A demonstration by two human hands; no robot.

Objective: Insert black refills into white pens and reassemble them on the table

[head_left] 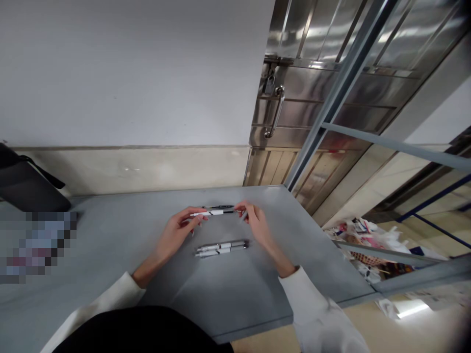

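My left hand (178,228) pinches the white rear part of a pen (213,213) between thumb and fingers. The pen lies level above the table, its black grip and thin tip pointing right. Close to that tip, my right hand (255,220) has its fingers closed around a small grey piece (244,215) that looks like a pen cap; blur hides its detail. Just behind the held pen is a dark pen (224,207), partly covered. Nearer to me, white-and-dark pens (221,248) lie side by side on the grey table (228,289).
A black bag or case (29,181) stands at the table's far left, with a blurred-out item (40,245) before it. The wall (147,166) borders the back edge. A metal frame post (316,132) rises at the back right corner. Past the right edge sits a basket (371,254) of clutter.
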